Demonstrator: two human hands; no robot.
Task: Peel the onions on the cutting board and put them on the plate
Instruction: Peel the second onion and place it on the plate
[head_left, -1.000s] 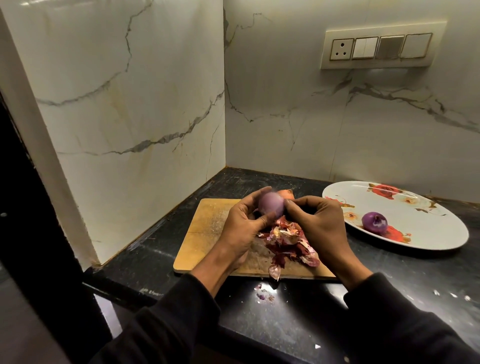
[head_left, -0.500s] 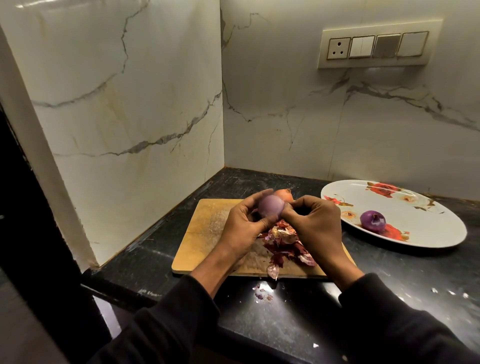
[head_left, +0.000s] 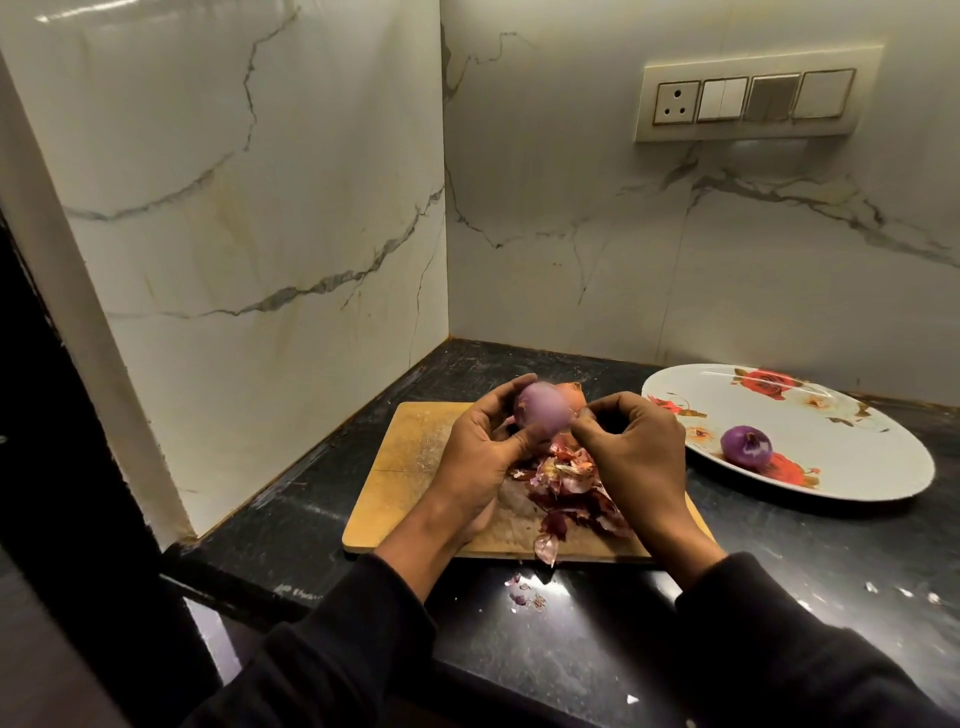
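we count one peeled onion (head_left: 746, 445) on the plate (head_left: 883, 462). a second (head_left: 540, 410), nearly bare, sits in our curled left hand (head_left: 480, 457) above the board (head_left: 410, 467); our right hand (head_left: 636, 452) pinches skin at its end. a third (head_left: 571, 393), unpeeled, waits behind. one peel heap (head_left: 566, 488).

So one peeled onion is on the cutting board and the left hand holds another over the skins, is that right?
Not quite: in the head view the peeled onion lies on the plate, not the cutting board. The left hand does hold another onion over the skins.
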